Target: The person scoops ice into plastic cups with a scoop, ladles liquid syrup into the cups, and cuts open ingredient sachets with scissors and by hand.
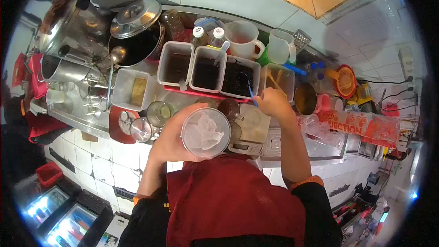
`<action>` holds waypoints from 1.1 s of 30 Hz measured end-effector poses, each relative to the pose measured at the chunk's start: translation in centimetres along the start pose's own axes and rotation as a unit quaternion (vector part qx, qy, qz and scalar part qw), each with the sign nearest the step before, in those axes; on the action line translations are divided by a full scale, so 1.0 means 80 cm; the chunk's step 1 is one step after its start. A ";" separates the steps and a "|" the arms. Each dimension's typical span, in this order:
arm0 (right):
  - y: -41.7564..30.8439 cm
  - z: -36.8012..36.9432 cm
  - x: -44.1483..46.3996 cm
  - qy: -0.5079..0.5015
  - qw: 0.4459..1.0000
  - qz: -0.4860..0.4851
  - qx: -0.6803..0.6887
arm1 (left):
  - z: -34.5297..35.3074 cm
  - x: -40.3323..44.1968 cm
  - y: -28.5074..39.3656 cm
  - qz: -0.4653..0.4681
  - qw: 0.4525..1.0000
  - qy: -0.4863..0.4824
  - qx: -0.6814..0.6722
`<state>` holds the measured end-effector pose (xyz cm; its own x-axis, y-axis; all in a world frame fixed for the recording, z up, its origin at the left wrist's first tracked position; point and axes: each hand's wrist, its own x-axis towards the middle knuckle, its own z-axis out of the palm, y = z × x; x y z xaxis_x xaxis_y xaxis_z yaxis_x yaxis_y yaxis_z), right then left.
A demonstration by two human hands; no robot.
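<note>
My left hand point(165, 138) is wrapped round a clear plastic cup point(221, 120). Chunks of ice point(204, 131) lie inside the cup, which is held in front of my chest. My right hand point(274, 102) is closed on the blue handle of a slim utensil point(251, 92). Its far end reaches into a rectangular tub point(258, 74) of dark, lumpy contents; the tip is hidden there. To the left are a tub of black contents point(195, 69) with a ladle-like handle in it and a tub of brown liquid point(161, 65). A tub with orange-brown contents point(290, 82) stands to the right.
A scale point(249, 126) and several glass mugs point(160, 113) stand near the counter's front edge. Behind the tubs are measuring jugs point(241, 39) and white-capped bottles point(198, 37). A large pot point(157, 48) with a tilted lid is at the left, a round pan point(305, 98) at the right.
</note>
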<state>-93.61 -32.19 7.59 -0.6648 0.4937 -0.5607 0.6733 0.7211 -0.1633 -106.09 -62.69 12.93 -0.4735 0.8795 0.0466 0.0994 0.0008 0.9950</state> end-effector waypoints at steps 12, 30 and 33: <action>-0.140 -0.011 0.134 0.302 0.923 -0.207 0.123 | -0.020 0.002 -0.007 -0.010 1.000 -0.008 -0.029; -0.191 -0.017 0.147 0.101 0.897 -0.381 0.200 | -0.024 -0.014 -0.029 -0.028 0.998 0.019 -0.044; -0.175 -0.020 0.122 0.164 0.887 -0.411 0.133 | -0.027 -0.017 -0.026 -0.039 0.998 0.028 -0.034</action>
<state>-110.07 -36.69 5.67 -0.9955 0.0010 0.0949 -0.0580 0.7847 -0.6171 -107.49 -64.93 11.01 -0.5252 0.8505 -0.0276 0.0011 0.0331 0.9995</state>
